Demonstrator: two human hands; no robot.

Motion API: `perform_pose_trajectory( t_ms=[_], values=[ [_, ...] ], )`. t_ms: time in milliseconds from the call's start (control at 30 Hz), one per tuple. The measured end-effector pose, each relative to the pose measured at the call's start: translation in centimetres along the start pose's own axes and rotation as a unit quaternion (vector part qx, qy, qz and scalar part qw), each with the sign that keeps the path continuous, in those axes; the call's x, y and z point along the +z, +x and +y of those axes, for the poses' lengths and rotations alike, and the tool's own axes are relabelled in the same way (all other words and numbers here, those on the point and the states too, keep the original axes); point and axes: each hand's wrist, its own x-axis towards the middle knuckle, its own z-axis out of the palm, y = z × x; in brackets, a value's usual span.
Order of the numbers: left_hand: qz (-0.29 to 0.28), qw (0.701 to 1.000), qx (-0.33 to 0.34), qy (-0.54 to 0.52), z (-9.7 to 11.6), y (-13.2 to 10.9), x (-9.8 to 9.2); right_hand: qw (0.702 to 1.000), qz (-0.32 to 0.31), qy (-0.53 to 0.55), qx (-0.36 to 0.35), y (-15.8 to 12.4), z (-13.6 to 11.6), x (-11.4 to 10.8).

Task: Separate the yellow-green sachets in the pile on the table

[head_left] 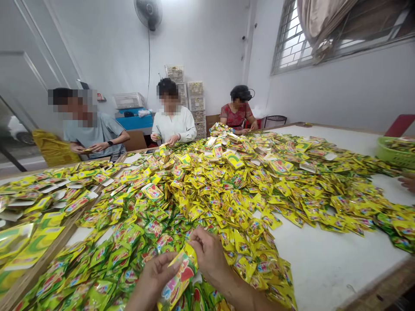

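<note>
Left grip (157,274) is clamping the left edge of a yellow pack (180,278); right grip (207,250) is pinching its upper end. Pack is sitting over the near sachets (123,248), long axis running lower left to upper right, upper end pointing away. Sachets are covering most of the white desk (317,259). Beyond, three people (173,125) are working; crates (197,103) are standing stacked, wall fan (149,13) is hanging above.

A small yellow-and-green printed carton (179,280), with a red watermelon picture and pale pink-and-blue lettering, is held aslant above heaped green sachets (100,293). Its far end, leaning right, is partly hidden.
</note>
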Motion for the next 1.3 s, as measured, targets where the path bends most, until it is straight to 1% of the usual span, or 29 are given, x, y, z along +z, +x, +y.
perform_pose_trajectory(
  t_ms=[33,100,167,200,333,400,500,533,600,633,767,867,933,1033,1100,1167,1200,1300],
  values=[
    [0.003,1.000,0.002,-0.001,0.1,0.0,0.1,1.000,-0.007,0.017,0.017,0.0,-0.2,-0.1],
    [0.008,1.000,0.002,-0.011,0.2,-0.1,0.3,0.995,-0.044,0.072,0.055,0.1,-0.6,-0.5],
    [0.019,1.000,0.004,-0.023,0.4,-0.2,0.2,0.989,-0.075,0.107,0.075,0.1,-0.8,-0.9],
    [0.027,0.999,0.011,-0.025,0.4,-0.2,0.2,0.988,-0.080,0.106,0.077,0.1,-0.8,-1.0],
    [0.055,0.998,0.028,-0.033,0.1,-0.1,-0.1,0.991,-0.071,0.080,0.077,0.0,-0.6,-0.8],
    [0.063,0.997,0.034,-0.039,-0.2,0.2,-0.2,0.994,-0.052,0.067,0.072,0.0,-0.6,-0.7],
    [0.091,0.993,0.068,-0.018,-0.5,0.7,-0.4,0.998,-0.016,0.035,0.059,0.0,-1.0,-0.7],
    [0.105,0.991,0.081,-0.002,-0.5,0.7,-0.4,0.998,-0.016,0.028,0.050,-0.1,-1.2,-0.7],
    [0.121,0.988,0.094,0.025,-0.4,0.7,-0.4,0.998,-0.040,0.028,0.038,-0.3,-1.6,-0.8],
    [0.116,0.988,0.094,0.032,-0.2,0.6,-0.3,0.997,-0.062,0.033,0.034,-0.4,-1.8,-0.8],
    [0.069,0.993,0.085,0.046,0.4,0.0,-0.1,0.984,-0.151,0.078,0.048,-1.0,-2.3,-0.6],
    [0.059,0.992,0.094,0.065,0.5,0.1,-0.2,0.975,-0.187,0.106,0.057,-1.2,-2.3,-0.5],
    [0.062,0.991,0.101,0.063,0.2,0.4,-0.5,0.975,-0.178,0.113,0.070,-1.2,-2.3,-0.4],
    [0.092,0.987,0.121,0.048,-0.2,0.9,-0.9,0.991,-0.099,0.059,0.073,-1.1,-2.3,-0.5],
    [0.108,0.984,0.132,0.052,-0.2,0.8,-1.0,0.996,-0.073,0.008,0.051,-1.2,-2.4,-0.6],
    [0.114,0.981,0.139,0.072,0.0,0.5,-1.0,0.995,-0.087,-0.013,0.035,-1.3,-2.4,-0.5],
    [0.115,0.979,0.143,0.086,0.2,0.4,-0.9,0.994,-0.098,-0.014,0.038,-1.3,-2.4,-0.4],
    [0.105,0.977,0.145,0.117,0.7,0.0,-0.3,0.990,-0.112,0.003,0.080,-1.3,-2.2,0.1]
  ],
)
